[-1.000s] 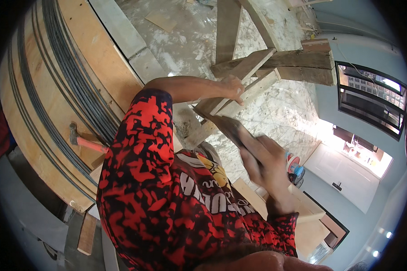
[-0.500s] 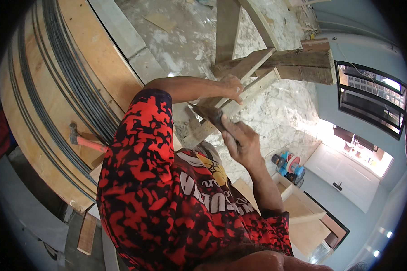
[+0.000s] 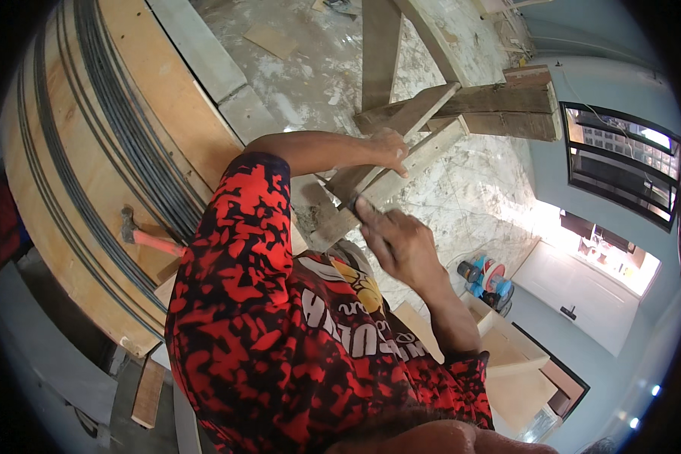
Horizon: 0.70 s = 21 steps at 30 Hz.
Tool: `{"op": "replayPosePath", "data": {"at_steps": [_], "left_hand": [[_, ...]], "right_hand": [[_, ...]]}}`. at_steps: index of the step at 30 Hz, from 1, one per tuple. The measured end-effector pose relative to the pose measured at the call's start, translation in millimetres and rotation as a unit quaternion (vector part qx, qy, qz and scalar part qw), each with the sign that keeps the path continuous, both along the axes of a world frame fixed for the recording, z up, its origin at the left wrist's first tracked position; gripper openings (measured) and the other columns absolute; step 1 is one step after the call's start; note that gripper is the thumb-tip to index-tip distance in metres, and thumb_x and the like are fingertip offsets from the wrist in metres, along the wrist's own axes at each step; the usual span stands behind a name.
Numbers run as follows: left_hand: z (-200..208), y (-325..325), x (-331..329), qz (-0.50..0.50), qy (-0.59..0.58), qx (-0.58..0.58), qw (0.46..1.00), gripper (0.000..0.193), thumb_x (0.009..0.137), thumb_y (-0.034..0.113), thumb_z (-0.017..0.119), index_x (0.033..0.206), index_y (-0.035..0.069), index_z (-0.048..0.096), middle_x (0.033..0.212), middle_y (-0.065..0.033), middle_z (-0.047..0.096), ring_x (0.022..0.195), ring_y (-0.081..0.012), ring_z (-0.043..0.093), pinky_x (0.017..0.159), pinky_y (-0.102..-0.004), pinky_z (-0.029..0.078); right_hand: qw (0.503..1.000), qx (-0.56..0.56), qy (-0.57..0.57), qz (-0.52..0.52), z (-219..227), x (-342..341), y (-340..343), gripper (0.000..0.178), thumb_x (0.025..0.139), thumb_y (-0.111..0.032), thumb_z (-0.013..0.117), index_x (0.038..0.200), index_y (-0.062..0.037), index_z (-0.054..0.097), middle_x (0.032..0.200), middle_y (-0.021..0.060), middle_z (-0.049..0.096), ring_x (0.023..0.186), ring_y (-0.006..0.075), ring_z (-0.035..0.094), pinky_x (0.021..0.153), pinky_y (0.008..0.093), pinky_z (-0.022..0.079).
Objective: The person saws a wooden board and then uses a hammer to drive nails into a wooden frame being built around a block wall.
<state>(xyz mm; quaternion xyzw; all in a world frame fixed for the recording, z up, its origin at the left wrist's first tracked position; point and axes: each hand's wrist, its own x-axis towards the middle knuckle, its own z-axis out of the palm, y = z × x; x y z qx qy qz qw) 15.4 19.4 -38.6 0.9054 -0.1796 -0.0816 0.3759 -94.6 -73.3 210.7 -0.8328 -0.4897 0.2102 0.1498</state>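
My left hand (image 3: 388,149) lies over a narrow wooden board (image 3: 426,108), fingers curled around its edge and gripping it. Below it, my right hand (image 3: 401,240) is closed on the dark handle of what looks like a handsaw (image 3: 348,195). Its flat blade lies at the near end of the board, and the teeth cannot be made out. Beside the held board runs a second, paler board (image 3: 439,142). Both rest toward a thick timber piece (image 3: 511,110) on the far side.
At left, long dark rods (image 3: 125,98) lie on a plywood sheet (image 3: 159,68) with a red-handled hammer (image 3: 151,238). A blue and red power tool (image 3: 488,278) stands on the stained floor at right, near a white door (image 3: 583,295) and wooden boxes (image 3: 503,340).
My right hand has shifted slightly up and to the left with the tool, its handle now closer to the boards. My left hand stays in place on the board.
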Motion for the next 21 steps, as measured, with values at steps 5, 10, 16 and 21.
{"op": "replayPosePath", "data": {"at_steps": [5,10,16,21], "left_hand": [[6,23,6,0.032,0.033,0.023,0.999,0.059,0.064,0.066,0.069,0.08,0.01,0.07,0.079,-0.0131,0.067,0.083,-0.0304,0.065,0.069,-0.0424,0.048],[0,-6,-1,0.021,0.024,0.0,1.0,0.056,0.061,0.066,0.07,0.072,0.011,0.069,0.077,-0.013,0.066,0.079,-0.0306,0.064,0.067,-0.044,0.047],[4,26,11,0.024,0.046,0.065,0.997,0.058,0.065,0.066,0.068,0.083,0.011,0.071,0.079,-0.0139,0.068,0.083,-0.0313,0.066,0.072,-0.044,0.049],[-9,-1,4,0.007,-0.01,-0.029,0.999,0.057,0.065,0.065,0.069,0.079,0.01,0.071,0.074,-0.0131,0.067,0.079,-0.0313,0.066,0.07,-0.0436,0.05]], "right_hand": [[0.999,0.031,0.007,0.014,80,21,1,0.05,0.078,-0.017,0.069,0.127,-0.0182,0.058,0.066,0.0092,0.051,0.052,0.0271,0.053,0.05,0.0384,0.045],[0.997,0.046,-0.025,-0.053,-46,-4,14,0.042,0.082,-0.017,0.067,0.124,-0.0179,0.06,0.065,0.0113,0.051,0.054,0.0306,0.054,0.052,0.0407,0.046],[0.999,0.013,0.028,0.018,74,27,10,0.043,0.083,-0.017,0.066,0.125,-0.0122,0.059,0.065,0.0123,0.052,0.054,0.0297,0.054,0.051,0.0411,0.045],[0.998,0.045,0.015,-0.04,-10,7,3,0.043,0.084,-0.016,0.065,0.126,-0.0141,0.058,0.066,0.0131,0.052,0.054,0.0309,0.055,0.052,0.0418,0.045]]}}
